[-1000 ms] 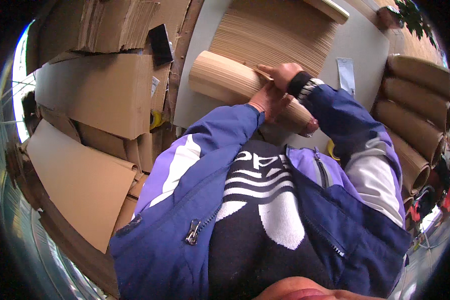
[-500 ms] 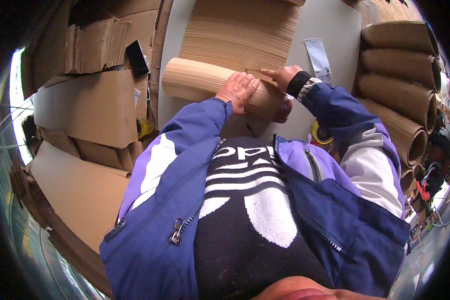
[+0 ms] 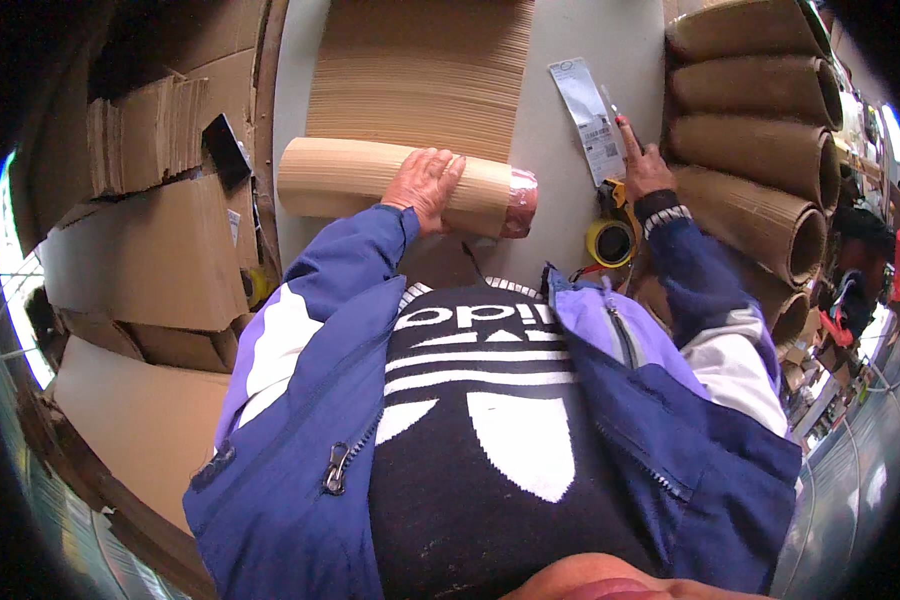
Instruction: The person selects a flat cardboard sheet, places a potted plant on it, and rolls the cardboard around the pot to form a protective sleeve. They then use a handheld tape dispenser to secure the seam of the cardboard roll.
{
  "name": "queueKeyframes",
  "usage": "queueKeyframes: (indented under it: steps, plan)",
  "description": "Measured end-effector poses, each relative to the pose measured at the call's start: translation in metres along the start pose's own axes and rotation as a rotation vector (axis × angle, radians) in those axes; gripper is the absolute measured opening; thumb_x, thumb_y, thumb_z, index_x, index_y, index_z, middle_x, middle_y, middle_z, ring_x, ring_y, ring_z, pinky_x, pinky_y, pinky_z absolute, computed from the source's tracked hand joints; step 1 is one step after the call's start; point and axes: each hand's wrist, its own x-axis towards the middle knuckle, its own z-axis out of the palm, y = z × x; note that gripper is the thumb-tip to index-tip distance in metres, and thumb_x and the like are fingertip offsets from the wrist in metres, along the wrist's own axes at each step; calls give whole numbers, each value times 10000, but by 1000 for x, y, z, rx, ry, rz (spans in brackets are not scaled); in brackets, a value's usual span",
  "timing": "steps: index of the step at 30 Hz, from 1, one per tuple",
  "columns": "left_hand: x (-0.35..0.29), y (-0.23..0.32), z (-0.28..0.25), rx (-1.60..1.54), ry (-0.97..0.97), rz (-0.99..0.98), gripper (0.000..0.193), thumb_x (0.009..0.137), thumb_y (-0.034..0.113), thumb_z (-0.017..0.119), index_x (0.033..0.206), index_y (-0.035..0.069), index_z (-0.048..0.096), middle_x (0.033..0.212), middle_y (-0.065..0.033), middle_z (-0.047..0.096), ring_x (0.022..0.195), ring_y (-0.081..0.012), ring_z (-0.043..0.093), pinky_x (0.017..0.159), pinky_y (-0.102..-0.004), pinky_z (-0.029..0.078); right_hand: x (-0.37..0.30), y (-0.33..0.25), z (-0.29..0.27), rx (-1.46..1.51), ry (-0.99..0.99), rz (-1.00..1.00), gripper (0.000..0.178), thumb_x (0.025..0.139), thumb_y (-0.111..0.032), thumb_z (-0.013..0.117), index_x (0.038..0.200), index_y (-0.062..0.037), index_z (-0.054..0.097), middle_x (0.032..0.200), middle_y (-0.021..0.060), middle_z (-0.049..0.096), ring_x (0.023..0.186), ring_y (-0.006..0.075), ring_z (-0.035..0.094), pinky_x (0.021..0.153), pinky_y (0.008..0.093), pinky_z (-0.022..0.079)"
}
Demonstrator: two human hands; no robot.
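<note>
My left hand (image 3: 425, 188) lies spread over a ribbed tan roll (image 3: 345, 178), which looks like corrugated cardboard. Reddish, shiny film (image 3: 522, 203) shows at the roll's right end. Beyond the roll, a ribbed tan sheet (image 3: 420, 75) stretches away across the pale table (image 3: 570, 25). Off to the right, my right hand (image 3: 652, 172) is closed around a slim, pale, pointed tool (image 3: 611, 100); its exact kind is unclear. Under that hand's near side is a yellow tape roll (image 3: 610, 243) with a black and yellow piece above it.
A white printed label (image 3: 585, 115) lies left of my right hand. Several brown corrugated cardboard rolls (image 3: 750, 150) are stacked along the right. Folded cardboard (image 3: 140, 250) stands at the left, with a dark phone-like slab (image 3: 227, 152) on its edge.
My right hand has left the roll's far side and moved right, beside the label, with the slim tool now showing. My left hand stays on the roll. The whole view has shifted.
</note>
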Motion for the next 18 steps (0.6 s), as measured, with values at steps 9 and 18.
queueKeyframes:
  steps: [9, 18]
  plan:
    - [-2, -1, 7, 80, 12, 8, 1046, 568, 335, 833, 1450, 70, 336, 1423, -187, 412, 1344, -360, 380, 1152, -477, 257, 84, -126, 60, 566, -176, 78, 400, 886, -303, 652, 1242, -125, 608, 1206, 232, 630, 1159, 372, 593, 988, 423, 482]
    - [-1, -2, 6, -22, 13, -9, 1047, 526, 270, 855, 1423, 83, 346, 1402, -190, 418, 1318, -385, 399, 1133, -491, 291, 111, -181, 46, 1436, -54, 254, 444, 830, -349, 755, 1077, 16, 703, 969, 96, 734, 836, 153, 670, 789, 313, 541]
